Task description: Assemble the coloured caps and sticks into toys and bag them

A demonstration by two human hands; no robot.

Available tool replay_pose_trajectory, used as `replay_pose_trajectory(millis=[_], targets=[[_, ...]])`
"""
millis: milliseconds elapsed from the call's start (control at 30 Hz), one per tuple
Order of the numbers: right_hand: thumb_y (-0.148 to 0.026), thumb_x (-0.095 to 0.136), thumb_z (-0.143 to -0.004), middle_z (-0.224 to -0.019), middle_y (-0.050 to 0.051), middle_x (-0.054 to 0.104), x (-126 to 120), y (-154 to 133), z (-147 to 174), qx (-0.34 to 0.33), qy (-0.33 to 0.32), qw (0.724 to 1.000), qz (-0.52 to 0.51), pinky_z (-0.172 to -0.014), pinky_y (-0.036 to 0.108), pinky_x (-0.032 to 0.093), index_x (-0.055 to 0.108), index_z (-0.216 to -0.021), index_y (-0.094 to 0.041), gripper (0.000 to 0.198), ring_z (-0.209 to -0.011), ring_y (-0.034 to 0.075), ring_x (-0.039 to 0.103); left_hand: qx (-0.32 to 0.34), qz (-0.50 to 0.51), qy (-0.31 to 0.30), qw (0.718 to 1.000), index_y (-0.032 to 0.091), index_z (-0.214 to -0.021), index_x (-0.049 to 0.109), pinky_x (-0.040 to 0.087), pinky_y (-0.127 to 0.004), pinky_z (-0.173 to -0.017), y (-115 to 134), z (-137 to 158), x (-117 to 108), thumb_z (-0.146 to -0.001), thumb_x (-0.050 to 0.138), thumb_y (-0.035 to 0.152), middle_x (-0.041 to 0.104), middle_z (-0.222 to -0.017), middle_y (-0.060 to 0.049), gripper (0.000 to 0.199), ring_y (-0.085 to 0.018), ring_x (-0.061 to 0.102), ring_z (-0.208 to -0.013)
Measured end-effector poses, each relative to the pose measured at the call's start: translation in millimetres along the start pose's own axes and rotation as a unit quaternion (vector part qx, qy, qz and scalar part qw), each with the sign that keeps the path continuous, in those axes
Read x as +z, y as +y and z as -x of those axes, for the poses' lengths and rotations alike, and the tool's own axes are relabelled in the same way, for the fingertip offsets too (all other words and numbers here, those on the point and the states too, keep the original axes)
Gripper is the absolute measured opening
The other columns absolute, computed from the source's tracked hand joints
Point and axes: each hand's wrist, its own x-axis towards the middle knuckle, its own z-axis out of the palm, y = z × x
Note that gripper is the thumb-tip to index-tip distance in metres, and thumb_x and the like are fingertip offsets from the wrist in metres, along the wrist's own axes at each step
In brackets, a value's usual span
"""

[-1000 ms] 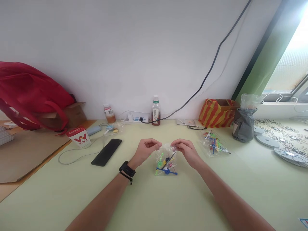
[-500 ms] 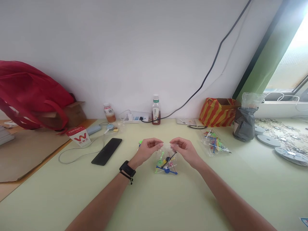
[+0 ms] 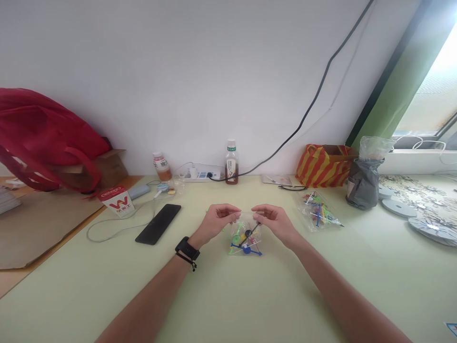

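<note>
A clear plastic bag with small coloured plastic parts in it hangs between my two hands. Blue, green, black, yellow and pink pieces show through its film. My left hand pinches the bag's upper left corner between thumb and fingers. At the upper right corner, my right hand grips it the same way. The bag's top edge is stretched between the fingertips. Behind my left hand a bit of something bright green peeks out, mostly hidden.
Another clear bag of coloured parts lies to the right. A black phone-like slab and a red-and-white carton are on the left. By the wall stand a drink bottle and a power strip. Grey discs lie far right.
The bag has shifted very slightly up, and my left hand has moved a little left. Both hands keep their pinch on the bag's top edge.
</note>
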Motion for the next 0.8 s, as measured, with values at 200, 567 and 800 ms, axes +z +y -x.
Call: replay_pose_trajectory(millis=[200, 567, 800], targets=[[-0.047, 0.084, -0.075, -0.087, 0.004, 0.075, 0, -1, 1, 0.003, -0.001, 1.000, -0.004, -0.077, 0.035, 0.053, 0.076, -0.090, -0.020, 0.031, -0.082, 0.020, 0.067, 0.011, -0.004, -0.014, 1.000, 0.015, -0.095, 0.082, 0.050, -0.024, -0.063, -5, 0, -4, -0.080, 0.084, 0.038, 0.073, -0.078, -0.006, 0.028, -0.013, 0.060, -0.069], [-0.050, 0.078, -0.081, -0.082, 0.005, 0.074, 3, -7, 4, 0.015, -0.020, 1.000, 0.008, -0.074, 0.032, 0.052, 0.079, -0.091, -0.018, 0.033, -0.077, 0.018, 0.066, -0.009, -0.027, -0.043, 0.999, 0.015, -0.100, 0.081, 0.052, -0.024, -0.063, 3, 4, -2, -0.082, 0.082, 0.044, 0.078, -0.093, -0.010, 0.035, -0.018, 0.068, -0.080], [-0.049, 0.079, -0.081, -0.081, 0.005, 0.074, 3, -9, 4, 0.010, -0.021, 0.999, 0.025, -0.072, 0.032, 0.051, 0.080, -0.088, -0.019, 0.031, -0.076, 0.018, 0.065, -0.012, -0.027, -0.033, 0.999, 0.013, -0.089, 0.082, 0.049, -0.024, -0.060, 0, 1, -2, -0.081, 0.082, 0.044, 0.073, -0.075, -0.006, 0.031, -0.013, 0.059, -0.066]])
